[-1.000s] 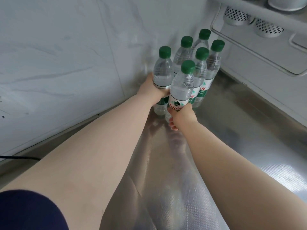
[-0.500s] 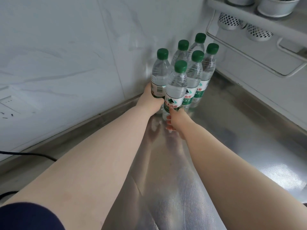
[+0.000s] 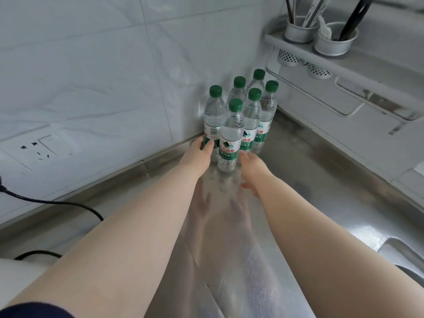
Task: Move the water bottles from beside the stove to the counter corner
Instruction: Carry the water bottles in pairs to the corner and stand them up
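six water bottles point(image 3: 243, 115) with green caps stand upright in a tight cluster on the steel counter point(image 3: 298, 180), tucked into the corner where the two tiled walls point(image 3: 91, 76) meet. they touch one another and sit close to the walls. i judge that this packing keeps them from tipping and leaves the open counter free.

my left hand point(image 3: 197, 154) is at the lower part of the left bottle point(image 3: 214, 118). its fingers are nearly straight and its fingertips touch the label without wrapping round it. my right hand point(image 3: 253, 166) is low beside the base of the front bottle point(image 3: 230, 138), with fingers loose and spread, gripping nothing. whether it touches the plastic i cannot tell. both hands sit near the bases, and i think that is because a nudge down low slides a bottle while one up high would topple it.

every bottle i can see is already in the corner, so the task looks almost done. the stove is out of view, so i cannot tell whether any more bottles wait there.

a rack point(image 3: 344, 72) on the right wall hangs above and to the right of the cluster and carries two cups point(image 3: 335, 42) of utensils. it is well clear of the caps. a socket point(image 3: 43, 148) sits in the left wall, and a black cord point(image 3: 57, 203) trails along the counter's back edge, apart from the bottles.
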